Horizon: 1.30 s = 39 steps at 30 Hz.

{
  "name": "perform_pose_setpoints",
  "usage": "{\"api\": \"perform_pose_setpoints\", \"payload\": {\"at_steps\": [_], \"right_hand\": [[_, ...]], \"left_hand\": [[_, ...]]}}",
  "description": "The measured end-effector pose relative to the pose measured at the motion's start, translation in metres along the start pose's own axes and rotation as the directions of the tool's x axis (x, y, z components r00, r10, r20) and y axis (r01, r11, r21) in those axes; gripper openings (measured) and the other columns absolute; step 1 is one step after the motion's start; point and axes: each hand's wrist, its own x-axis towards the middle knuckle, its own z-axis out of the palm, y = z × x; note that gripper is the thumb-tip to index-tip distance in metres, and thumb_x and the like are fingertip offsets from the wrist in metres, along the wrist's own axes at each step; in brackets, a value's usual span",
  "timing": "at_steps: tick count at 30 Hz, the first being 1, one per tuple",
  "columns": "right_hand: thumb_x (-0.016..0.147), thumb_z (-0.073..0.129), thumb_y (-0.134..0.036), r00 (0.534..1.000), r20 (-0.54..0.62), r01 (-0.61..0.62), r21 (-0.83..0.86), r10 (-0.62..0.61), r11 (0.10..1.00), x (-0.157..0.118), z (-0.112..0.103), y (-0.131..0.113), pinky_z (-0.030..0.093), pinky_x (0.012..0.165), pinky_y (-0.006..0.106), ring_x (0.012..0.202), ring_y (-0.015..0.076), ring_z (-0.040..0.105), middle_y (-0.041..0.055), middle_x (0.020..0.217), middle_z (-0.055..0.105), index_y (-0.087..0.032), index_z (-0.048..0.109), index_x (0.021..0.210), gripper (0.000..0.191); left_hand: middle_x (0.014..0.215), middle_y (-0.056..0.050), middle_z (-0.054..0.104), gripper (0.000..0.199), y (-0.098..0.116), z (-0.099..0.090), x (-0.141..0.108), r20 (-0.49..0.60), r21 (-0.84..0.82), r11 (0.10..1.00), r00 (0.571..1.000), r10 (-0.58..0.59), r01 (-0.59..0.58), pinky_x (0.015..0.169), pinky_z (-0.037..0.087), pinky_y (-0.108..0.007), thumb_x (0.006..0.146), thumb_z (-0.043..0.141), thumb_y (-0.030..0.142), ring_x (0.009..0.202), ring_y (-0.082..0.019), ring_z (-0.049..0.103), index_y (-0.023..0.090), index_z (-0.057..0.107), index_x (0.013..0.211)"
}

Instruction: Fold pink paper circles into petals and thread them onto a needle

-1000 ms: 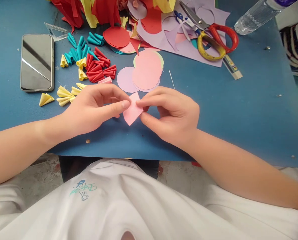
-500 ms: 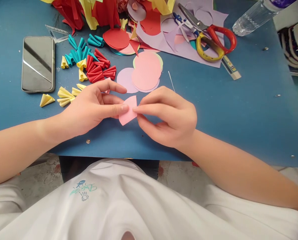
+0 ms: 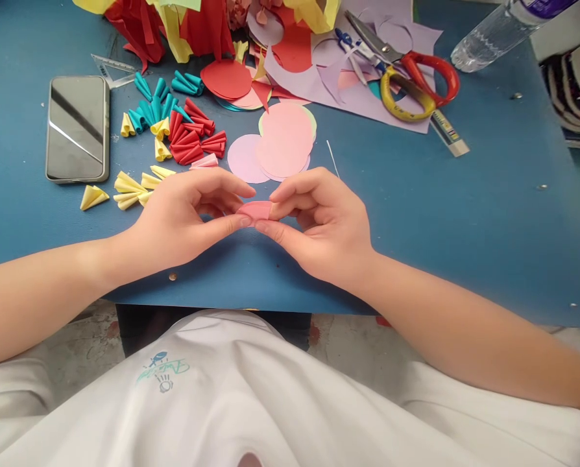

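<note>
A folded piece of pink paper (image 3: 256, 210) is pinched between my two hands above the front of the table. My left hand (image 3: 185, 217) grips its left end between thumb and fingers. On the other end, the thumb and fingers of my right hand (image 3: 324, 220) are closed. Just beyond lie a pale pink paper circle (image 3: 286, 139) and a lilac paper circle (image 3: 244, 157), overlapping. A folded pink paper piece (image 3: 205, 161) rests behind my left hand, near red folded paper cones (image 3: 187, 144) and yellow folded paper cones (image 3: 128, 189).
On the left lies a phone (image 3: 77, 130), with a clear set square (image 3: 113, 71) behind it. Teal paper cones (image 3: 154, 104) sit beyond. Scissors (image 3: 407, 71) rest on lilac paper scraps (image 3: 300, 76) at the back right. A plastic bottle (image 3: 487, 35) lies farther right.
The pink paper was held more open and tilted; now it is folded into a narrow, level shape. My right hand has turned, its thumb now along the near edge.
</note>
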Motion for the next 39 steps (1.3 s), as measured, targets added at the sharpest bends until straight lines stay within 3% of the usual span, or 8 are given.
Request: {"api": "perform_pose_setpoints", "payload": {"at_steps": [5, 9, 14, 18, 23, 26, 32, 39], "right_hand": [[0.097, 0.109, -0.035, 0.997, -0.002, 0.074, 0.030, -0.074, 0.997, 0.000, 0.001, 0.007, 0.086, 0.095, 0.051, 0.093, 0.0267, 0.093, -0.0009, 0.107, 0.092, -0.035, 0.080, 0.131, 0.045], [0.101, 0.105, -0.027, 0.986, -0.017, 0.169, 0.025, -0.168, 0.985, 0.000, 0.004, 0.008, 0.085, 0.089, 0.048, 0.087, 0.0253, 0.092, -0.0025, 0.102, 0.090, -0.040, 0.085, 0.128, 0.037], [0.101, 0.103, -0.032, 0.976, -0.099, 0.196, 0.005, -0.195, 0.981, -0.001, 0.007, 0.002, 0.085, 0.082, 0.047, 0.086, 0.0285, 0.095, -0.0021, 0.097, 0.092, -0.039, 0.085, 0.118, 0.026], [0.103, 0.103, -0.031, 0.979, -0.138, 0.150, -0.006, -0.150, 0.989, -0.001, 0.007, -0.003, 0.085, 0.082, 0.052, 0.089, 0.0315, 0.095, -0.0012, 0.102, 0.095, -0.040, 0.088, 0.109, 0.019], [0.096, 0.099, -0.013, 0.982, -0.116, 0.155, 0.066, -0.147, 0.986, 0.002, 0.006, -0.006, 0.083, 0.079, 0.051, 0.087, 0.0307, 0.093, -0.0004, 0.098, 0.094, -0.039, 0.093, 0.100, 0.027], [0.091, 0.102, -0.013, 0.994, -0.102, 0.050, 0.113, -0.038, 0.992, 0.003, 0.004, -0.010, 0.083, 0.079, 0.051, 0.084, 0.0300, 0.092, -0.0001, 0.093, 0.094, -0.037, 0.094, 0.090, 0.026], [0.069, 0.122, -0.023, 0.981, -0.106, -0.134, 0.243, 0.164, 0.961, 0.008, 0.005, -0.016, 0.083, 0.074, 0.047, 0.075, 0.0269, 0.088, 0.0003, 0.079, 0.089, -0.031, 0.091, 0.074, 0.032], [0.081, 0.110, -0.019, 0.989, -0.049, -0.124, 0.266, 0.142, 0.956, 0.009, 0.004, -0.016, 0.081, 0.080, 0.050, 0.086, 0.0299, 0.091, 0.0017, 0.089, 0.091, -0.035, 0.091, 0.079, 0.025]], "left_hand": [[0.106, -0.005, 0.089, 0.032, 0.003, -0.003, 0.002, 0.043, 0.058, 0.996, 0.997, 0.068, -0.070, 0.087, 0.076, -0.040, 0.103, 0.100, 0.052, 0.094, -0.026, 0.087, 0.027, 0.088, 0.117], [0.105, -0.005, 0.087, 0.025, 0.003, -0.003, 0.001, 0.064, 0.106, 0.988, 0.992, 0.107, -0.113, 0.083, 0.073, -0.039, 0.105, 0.094, 0.045, 0.092, -0.025, 0.086, 0.027, 0.085, 0.119], [0.110, -0.005, 0.091, 0.021, -0.003, 0.002, 0.002, 0.055, 0.029, 0.953, 0.953, 0.298, -0.300, 0.088, 0.073, -0.035, 0.104, 0.083, 0.021, 0.097, -0.022, 0.086, 0.023, 0.084, 0.125], [0.103, -0.006, 0.091, 0.008, 0.001, 0.003, 0.002, 0.127, -0.039, 0.992, 0.984, 0.124, -0.120, 0.078, 0.070, -0.033, 0.105, 0.085, 0.026, 0.088, -0.021, 0.082, 0.021, 0.088, 0.111], [0.083, -0.003, 0.084, 0.022, 0.013, 0.001, 0.001, 0.104, -0.014, 0.998, 0.993, -0.054, 0.056, 0.071, 0.061, -0.030, 0.103, 0.091, 0.039, 0.075, -0.017, 0.071, 0.019, 0.088, 0.094], [0.082, -0.003, 0.085, 0.026, 0.016, -0.001, 0.000, 0.088, 0.054, 0.992, 0.990, -0.114, 0.110, 0.069, 0.058, -0.032, 0.105, 0.090, 0.044, 0.075, -0.019, 0.072, 0.020, 0.092, 0.095], [0.091, -0.004, 0.090, 0.013, 0.007, -0.003, 0.002, 0.134, 0.107, 0.992, 0.989, 0.059, -0.073, 0.076, 0.064, -0.033, 0.105, 0.086, 0.034, 0.081, -0.021, 0.079, 0.024, 0.089, 0.098], [0.083, -0.003, 0.084, 0.023, 0.010, -0.006, 0.003, 0.137, 0.270, 0.957, 0.988, 0.067, -0.102, 0.073, 0.055, -0.036, 0.112, 0.082, 0.042, 0.075, -0.021, 0.067, 0.027, 0.082, 0.094]]}}
